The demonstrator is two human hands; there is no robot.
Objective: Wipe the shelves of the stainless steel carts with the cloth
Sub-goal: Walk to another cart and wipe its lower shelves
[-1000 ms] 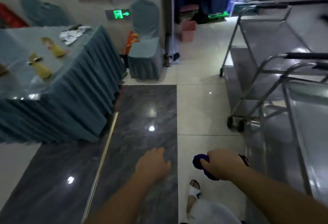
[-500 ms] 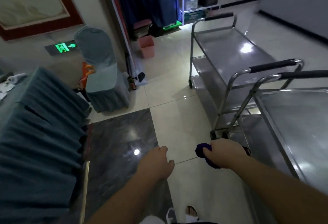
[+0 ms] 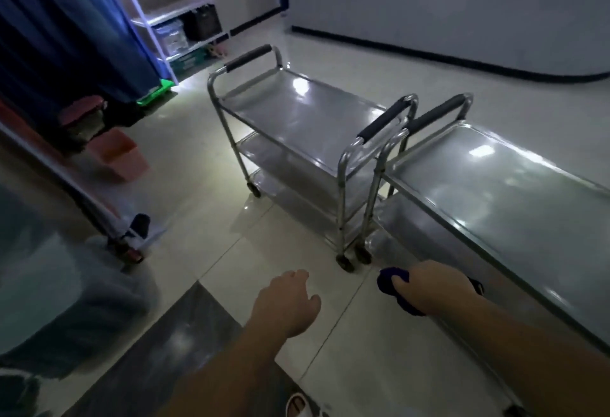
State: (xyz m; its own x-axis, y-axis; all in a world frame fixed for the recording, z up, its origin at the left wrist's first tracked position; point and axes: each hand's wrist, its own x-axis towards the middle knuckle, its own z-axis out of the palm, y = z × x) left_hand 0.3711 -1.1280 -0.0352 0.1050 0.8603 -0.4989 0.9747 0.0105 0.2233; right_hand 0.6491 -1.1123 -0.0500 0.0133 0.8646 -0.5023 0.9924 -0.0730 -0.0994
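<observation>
On pale tiles, two carts [image 3: 307, 126] stand end-to-end; right hand [image 3: 432, 288] clutches cloth [image 3: 388, 281], left hand [image 3: 285, 304] loosely open.

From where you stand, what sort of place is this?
Probably a back service area of a restaurant or banquet hall: two three-shelf stainless steel carts stand on a glossy tiled floor, beside a white storage rack of bins and a dark blue curtain.
</observation>
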